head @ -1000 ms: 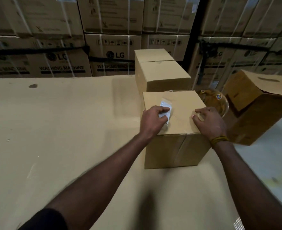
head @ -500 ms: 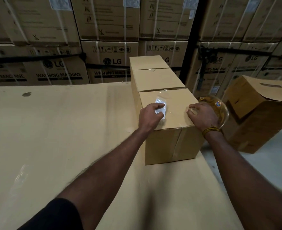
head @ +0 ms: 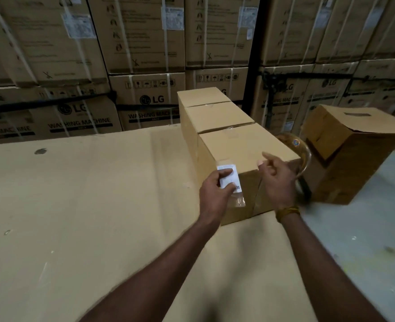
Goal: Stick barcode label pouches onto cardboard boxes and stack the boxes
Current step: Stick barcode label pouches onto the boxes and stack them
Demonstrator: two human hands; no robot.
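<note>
Clear plastic barcode label pouch [head: 229, 182]: pinched in left hand [head: 215, 194] fingers, long axis twelve-to-six, held against near edge of plain brown cardboard box [head: 245, 147] on tabletop [head: 75, 205]. Right hand [head: 277, 180]: at three o'clock, fingers loosely spread, empty.

"LG", "WASHING MACHINE" on stacked cartons [head: 145, 105]

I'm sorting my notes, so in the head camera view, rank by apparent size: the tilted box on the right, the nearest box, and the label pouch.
1-2. tilted box and nearest box: look alike, camera nearness makes it unsure
3. label pouch
</note>
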